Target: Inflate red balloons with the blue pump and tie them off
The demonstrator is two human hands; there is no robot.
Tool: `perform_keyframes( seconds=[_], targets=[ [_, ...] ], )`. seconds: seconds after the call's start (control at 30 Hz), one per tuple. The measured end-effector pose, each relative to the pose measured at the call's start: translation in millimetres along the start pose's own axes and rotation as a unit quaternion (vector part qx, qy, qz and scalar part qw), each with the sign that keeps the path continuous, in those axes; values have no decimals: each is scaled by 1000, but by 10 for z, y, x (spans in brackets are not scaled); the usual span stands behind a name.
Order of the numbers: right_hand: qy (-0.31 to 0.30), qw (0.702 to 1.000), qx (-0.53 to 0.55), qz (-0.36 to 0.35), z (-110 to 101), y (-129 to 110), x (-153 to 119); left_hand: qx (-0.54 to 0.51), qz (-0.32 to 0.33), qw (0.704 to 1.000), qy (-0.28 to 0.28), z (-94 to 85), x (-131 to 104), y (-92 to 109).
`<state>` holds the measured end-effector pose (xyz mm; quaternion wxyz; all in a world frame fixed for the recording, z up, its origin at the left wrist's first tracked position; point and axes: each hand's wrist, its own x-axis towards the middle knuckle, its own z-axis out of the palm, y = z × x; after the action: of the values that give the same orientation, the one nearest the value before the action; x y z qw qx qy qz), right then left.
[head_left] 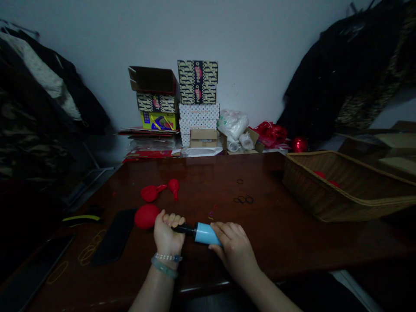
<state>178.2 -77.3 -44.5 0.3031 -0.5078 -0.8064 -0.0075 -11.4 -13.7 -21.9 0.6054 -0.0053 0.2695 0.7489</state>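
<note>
A hand pump with a light blue barrel (205, 234) and a black nozzle end lies between my hands above the table's front part. My left hand (169, 232) is closed round the black nozzle end, where a partly inflated red balloon (146, 216) sticks out to the left of the fist. My right hand (232, 245) is wrapped over the blue barrel's right end. Two limp red balloons, one at the left (151, 193) and one upright (173, 187), lie on the table behind the inflated one.
The brown table (208, 173) holds black rubber bands (243, 199), yellow bands (92, 248) and a dark flat phone-like object (115, 236). At the right stands a wicker basket (325, 197) with red things inside. Stacked boxes (199, 115) and plastic bags (233, 123) line the wall.
</note>
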Motion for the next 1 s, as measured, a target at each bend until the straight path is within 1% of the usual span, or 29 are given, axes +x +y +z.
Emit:
perform_keyframes(
  seconds=[0.1, 0.2, 0.33, 0.5, 0.6, 0.73, 0.87, 1.0],
  targets=[
    [-7, 1000, 7, 9, 29, -21, -21, 8, -1, 1000, 5, 21, -28, -44],
    [-14, 1000, 19, 17, 34, -14, -31, 12, -1, 1000, 12, 39, -29, -17],
    [-13, 999, 26, 14, 0, 32, -11, 8, 8, 1000, 19, 28, 27, 126],
    [-14, 1000, 5, 4, -52, 144, 5, -8, 30, 999, 25, -14, 113, 343],
    [-14, 1000, 6, 6, -65, 174, -6, -14, 31, 999, 29, -20, 121, 378],
    [1, 1000, 10, 10, -64, 119, -22, -16, 26, 999, 22, 1, 80, 281],
    [-5, 1000, 15, 9, -37, 7, -18, -12, 2, 1000, 8, 24, 16, 98],
    [-13, 999, 17, 28, 9, -58, -27, 3, -12, 1000, 3, 27, -27, -50]
  ],
)
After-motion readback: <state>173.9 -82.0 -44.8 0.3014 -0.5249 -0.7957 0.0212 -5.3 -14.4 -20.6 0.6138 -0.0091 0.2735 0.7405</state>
